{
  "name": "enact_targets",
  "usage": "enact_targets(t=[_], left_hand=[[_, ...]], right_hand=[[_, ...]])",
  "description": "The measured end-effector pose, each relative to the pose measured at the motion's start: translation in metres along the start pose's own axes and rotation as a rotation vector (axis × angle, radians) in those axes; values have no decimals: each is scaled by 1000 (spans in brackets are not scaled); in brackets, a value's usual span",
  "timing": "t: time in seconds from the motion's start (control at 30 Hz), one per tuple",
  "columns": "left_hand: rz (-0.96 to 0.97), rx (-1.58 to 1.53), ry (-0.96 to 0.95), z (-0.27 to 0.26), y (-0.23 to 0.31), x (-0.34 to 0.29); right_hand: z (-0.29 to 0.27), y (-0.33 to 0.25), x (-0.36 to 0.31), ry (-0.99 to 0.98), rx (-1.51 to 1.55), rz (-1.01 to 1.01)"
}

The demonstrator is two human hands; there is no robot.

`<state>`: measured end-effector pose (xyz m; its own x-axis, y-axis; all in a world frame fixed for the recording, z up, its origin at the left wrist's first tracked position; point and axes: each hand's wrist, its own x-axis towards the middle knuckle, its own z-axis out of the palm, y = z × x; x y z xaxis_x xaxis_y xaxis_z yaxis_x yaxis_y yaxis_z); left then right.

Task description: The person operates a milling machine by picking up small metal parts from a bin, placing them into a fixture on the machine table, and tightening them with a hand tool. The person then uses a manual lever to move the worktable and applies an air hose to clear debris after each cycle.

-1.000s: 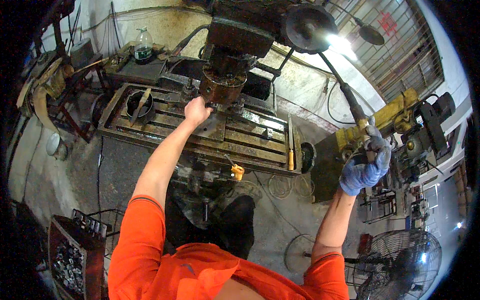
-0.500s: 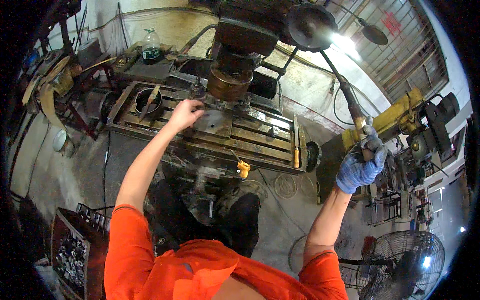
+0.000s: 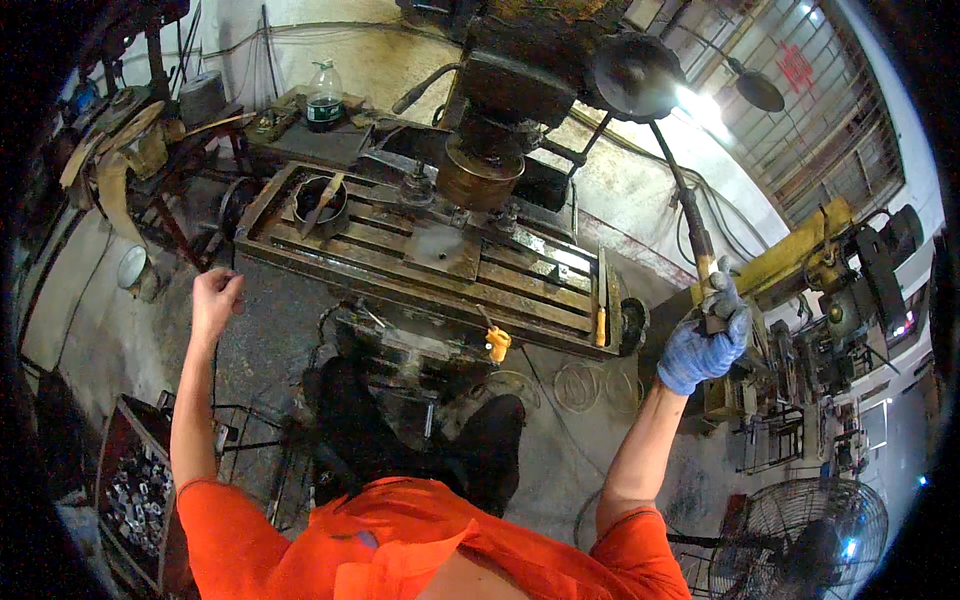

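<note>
My left hand (image 3: 215, 300), bare, hangs in the air left of the machine table (image 3: 400, 297), apart from it. Its fingers are pinched together, and whatever may be between them is too small to make out. My right hand (image 3: 708, 345), in a blue-grey knitted glove, wraps round the lower end of a long dark lever (image 3: 693, 215) that slants down from the machine. Above the table stands the round brownish spindle head (image 3: 481, 175). Under it a flat grey plate (image 3: 440, 248) with a small dark hole lies on the slotted table.
A dark pot (image 3: 331, 222) with a brush (image 3: 322, 204) across it sits at the table's left end. A yellow-handled tool (image 3: 601, 325) lies at the right end. A bin of small metal parts (image 3: 138, 500) stands lower left, a fan (image 3: 800, 545) lower right.
My left hand has drawn back from the plate area, down and to the left. My right hand keeps its grip on the lever, which has shifted slightly left in view.
</note>
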<state>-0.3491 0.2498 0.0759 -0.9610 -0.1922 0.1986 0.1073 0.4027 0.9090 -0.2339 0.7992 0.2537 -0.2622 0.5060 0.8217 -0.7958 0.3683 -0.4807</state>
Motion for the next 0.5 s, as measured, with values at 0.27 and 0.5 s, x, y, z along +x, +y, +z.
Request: enact_targets(t=[0.27, 0.5], left_hand=[[-50, -68, 87, -51, -85, -5], [-64, 47, -4, -64, -100, -3]], right_hand=[[-4, 7, -7, -99, 35, -64], [-13, 16, -17, -133, 62, -26]])
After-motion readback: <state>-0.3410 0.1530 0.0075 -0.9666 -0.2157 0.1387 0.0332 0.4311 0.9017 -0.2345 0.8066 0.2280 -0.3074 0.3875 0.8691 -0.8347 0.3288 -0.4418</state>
